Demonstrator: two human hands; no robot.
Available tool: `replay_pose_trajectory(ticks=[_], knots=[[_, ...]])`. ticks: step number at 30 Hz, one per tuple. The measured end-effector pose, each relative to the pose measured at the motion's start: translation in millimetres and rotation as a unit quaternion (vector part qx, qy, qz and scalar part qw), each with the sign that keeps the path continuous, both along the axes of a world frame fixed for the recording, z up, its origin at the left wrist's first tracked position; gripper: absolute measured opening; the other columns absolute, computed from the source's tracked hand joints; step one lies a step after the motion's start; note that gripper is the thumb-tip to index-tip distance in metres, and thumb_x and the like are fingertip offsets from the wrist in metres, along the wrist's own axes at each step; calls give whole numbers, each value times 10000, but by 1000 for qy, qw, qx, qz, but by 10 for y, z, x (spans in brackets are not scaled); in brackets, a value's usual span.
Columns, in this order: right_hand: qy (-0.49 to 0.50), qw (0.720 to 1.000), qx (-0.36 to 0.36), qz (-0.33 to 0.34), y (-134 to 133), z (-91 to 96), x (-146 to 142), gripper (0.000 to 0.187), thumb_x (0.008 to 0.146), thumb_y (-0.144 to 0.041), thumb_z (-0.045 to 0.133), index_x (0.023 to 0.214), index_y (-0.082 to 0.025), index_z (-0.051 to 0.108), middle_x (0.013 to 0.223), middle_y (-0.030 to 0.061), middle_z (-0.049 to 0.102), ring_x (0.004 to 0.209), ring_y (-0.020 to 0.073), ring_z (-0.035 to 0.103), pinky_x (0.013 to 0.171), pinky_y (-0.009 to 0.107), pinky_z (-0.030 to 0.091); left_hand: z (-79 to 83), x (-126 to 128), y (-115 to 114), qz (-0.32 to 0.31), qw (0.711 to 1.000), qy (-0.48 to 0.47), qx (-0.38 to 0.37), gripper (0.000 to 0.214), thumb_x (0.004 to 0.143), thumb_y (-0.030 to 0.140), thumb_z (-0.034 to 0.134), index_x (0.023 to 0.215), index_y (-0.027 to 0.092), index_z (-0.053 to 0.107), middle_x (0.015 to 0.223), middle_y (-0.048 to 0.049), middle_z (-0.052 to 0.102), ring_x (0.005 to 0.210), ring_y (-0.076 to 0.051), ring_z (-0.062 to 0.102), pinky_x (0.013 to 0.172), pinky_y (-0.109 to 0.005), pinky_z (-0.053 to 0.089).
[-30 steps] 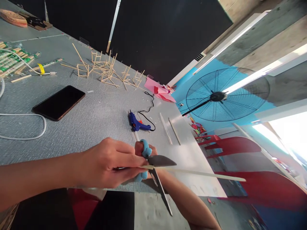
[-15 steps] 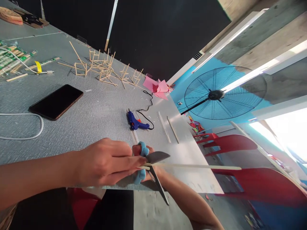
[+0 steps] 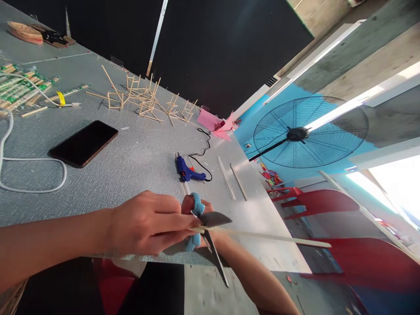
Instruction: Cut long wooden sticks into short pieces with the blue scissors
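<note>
While your grey desk (image 3: 141, 157) has that big fan (image 3: 297, 134) past its end, your left hand (image 3: 144, 225) pinches a stick (image 3: 269, 236) between spread scissors (image 3: 215, 218), right hand (image 3: 207, 205) curled around the handles (image 3: 197, 204); glue gun's (image 3: 188, 170) just beyond.

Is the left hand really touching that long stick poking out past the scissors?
Touching. The head view shows the left hand pinching one end of the long stick between its fingers, close to the scissors.
</note>
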State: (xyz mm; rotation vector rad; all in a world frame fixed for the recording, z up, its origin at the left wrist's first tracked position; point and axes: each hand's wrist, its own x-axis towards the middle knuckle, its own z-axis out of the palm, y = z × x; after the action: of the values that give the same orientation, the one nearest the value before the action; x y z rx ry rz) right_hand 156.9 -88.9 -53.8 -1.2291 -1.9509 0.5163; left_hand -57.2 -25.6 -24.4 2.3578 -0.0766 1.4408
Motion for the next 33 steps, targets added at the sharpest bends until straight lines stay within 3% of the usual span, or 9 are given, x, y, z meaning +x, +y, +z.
replay_pose_trajectory(ticks=[3, 6, 11, 15, 18, 21, 26, 29, 33], knots=[[19, 999, 33, 23, -2, 3, -4, 192, 739, -310, 682, 752, -252, 499, 605, -46, 482, 509, 135, 437, 499, 298, 396, 4, 31, -11, -9, 998, -6, -54, 142, 1034, 179, 544, 1057, 144, 679, 717, 0, 664, 559, -101, 546, 556, -225, 467], [34, 999, 13, 22, 1, -65, -5, 227, 777, -327, 728, 750, -246, 517, 629, -43, 521, 531, 129, 441, 516, 291, 406, 20, 36, -14, 0, 997, 6, -77, 207, 1054, 205, 501, 935, 148, 660, 655, 14, 627, 540, -98, 523, 538, -221, 437], [31, 999, -8, 25, 16, -105, 37, 149, 775, -302, 736, 778, -227, 608, 726, 4, 638, 617, 153, 564, 615, 309, 480, 66, -39, 14, -2, 996, -23, -82, 347, 1077, 194, 412, 773, 167, 577, 614, 40, 583, 496, -66, 456, 502, -209, 361], [-45, 996, -45, -68, 68, 46, 133, 125, 802, -284, 704, 748, -201, 628, 691, 6, 631, 644, 153, 560, 636, 288, 445, 127, -115, 73, 28, 994, -60, -91, 315, 1039, 156, 453, 738, 166, 547, 585, 62, 505, 464, -56, 358, 472, -220, 297], [-194, 966, -106, -136, 165, 274, 159, 197, 818, -294, 669, 681, -191, 571, 617, -7, 570, 587, 130, 477, 590, 268, 358, 182, -154, 129, 59, 992, -88, -73, 313, 1011, 123, 465, 706, 174, 513, 551, 78, 413, 454, -61, 296, 458, -234, 255], [-359, 910, -163, -126, 318, 499, 82, 86, 805, -209, 633, 737, -181, 588, 681, 10, 600, 613, 127, 450, 589, 272, 294, 206, -182, 189, 87, 990, -109, -19, 309, 983, 96, 500, 693, 189, 446, 559, 78, 383, 474, -73, 288, 471, -264, 231], [-429, 878, -202, -72, 662, 575, -138, 46, 811, -170, 631, 765, -168, 632, 789, 50, 666, 703, 153, 527, 613, 278, 301, 145, -214, 296, 106, 987, -112, 41, 305, 972, 108, 547, 709, 201, 423, 580, 72, 436, 500, -84, 358, 495, -288, 237], [-450, 857, -251, -18, 885, 534, -275, 78, 830, -163, 649, 754, -155, 659, 781, 49, 678, 732, 161, 579, 623, 263, 359, 78, -208, 375, 106, 993, -58, 8, 291, 1009, 158, 504, 720, 191, 494, 586, 59, 508, 511, -84, 424, 516, -268, 285], [-448, 831, -325, 60, 1105, 562, -469, 147, 960, -278, 658, 910, -149, 709, 896, 31, 712, 791, 145, 658, 698, 249, 519, -5, -168, 479, 107, 986, -26, -126, 404, 1027, 290, 476, 637, 186, 479, 548, 45, 483, 499, -88, 405, 531, -260, 300]])
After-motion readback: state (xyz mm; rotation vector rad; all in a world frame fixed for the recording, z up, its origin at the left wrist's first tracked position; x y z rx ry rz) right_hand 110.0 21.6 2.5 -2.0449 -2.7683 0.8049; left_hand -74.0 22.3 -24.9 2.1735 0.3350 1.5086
